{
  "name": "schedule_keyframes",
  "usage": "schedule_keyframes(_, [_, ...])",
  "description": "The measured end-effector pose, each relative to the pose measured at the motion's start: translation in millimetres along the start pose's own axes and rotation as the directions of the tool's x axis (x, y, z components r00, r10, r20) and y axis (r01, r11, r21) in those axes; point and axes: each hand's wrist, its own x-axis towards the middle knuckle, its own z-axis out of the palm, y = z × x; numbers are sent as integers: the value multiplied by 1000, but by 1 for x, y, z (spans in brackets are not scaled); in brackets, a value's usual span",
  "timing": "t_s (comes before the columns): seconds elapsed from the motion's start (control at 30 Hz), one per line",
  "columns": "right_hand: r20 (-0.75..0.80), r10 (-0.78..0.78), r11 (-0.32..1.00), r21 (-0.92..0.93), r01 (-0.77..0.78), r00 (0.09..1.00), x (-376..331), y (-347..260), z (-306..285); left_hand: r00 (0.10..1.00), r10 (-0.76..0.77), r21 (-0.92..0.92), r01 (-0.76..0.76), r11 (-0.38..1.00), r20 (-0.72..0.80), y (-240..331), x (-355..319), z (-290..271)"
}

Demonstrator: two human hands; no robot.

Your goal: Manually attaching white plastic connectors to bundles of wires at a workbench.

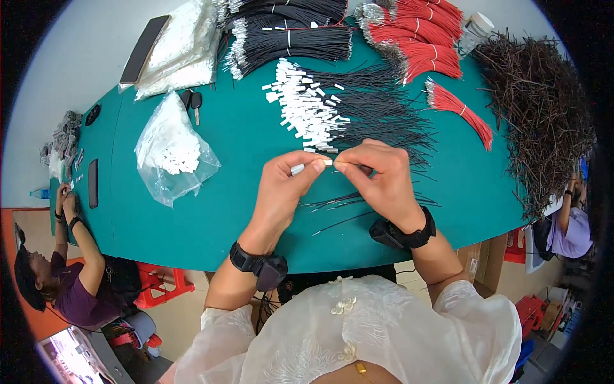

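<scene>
My left hand [281,185] is closed in a pinch on a small white connector housing [329,162] above the green table. Tip to tip with it, my right hand [387,182] pinches at the connector's right end; what lies inside its fingers is too small to make out. Another white piece [297,169] shows in the gap between my left thumb and forefinger. Just beyond the hands lies a heap of black wires with white connectors [307,112] on their left ends. Several loose black wires [342,201] lie below my fingers on the table [243,211].
Bundled black wires [294,43] and red wires [425,57] line the far side; one red bundle [462,114] lies nearer. A dark wire pile [537,109] covers the right. Leftward are a bag of white connectors [174,150], keys [196,105] and another person [70,275].
</scene>
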Motion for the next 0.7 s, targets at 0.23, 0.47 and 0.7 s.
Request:
schedule_keyframes(0.23, [29,-71,995,-69,73,997,3,-2,-6,1000,4,-124,-2,992,16,1,2,-4])
schedule_keyframes(0.47, [60,-10,991,-134,18,998,7,6,-20,984,34,11,-33,999,-175,5,8,-7])
schedule_keyframes(0.7, [21,-69,894,-443,71,997,12,27,-20,989,-9,-372,-48,927,-150,3,16,-20])
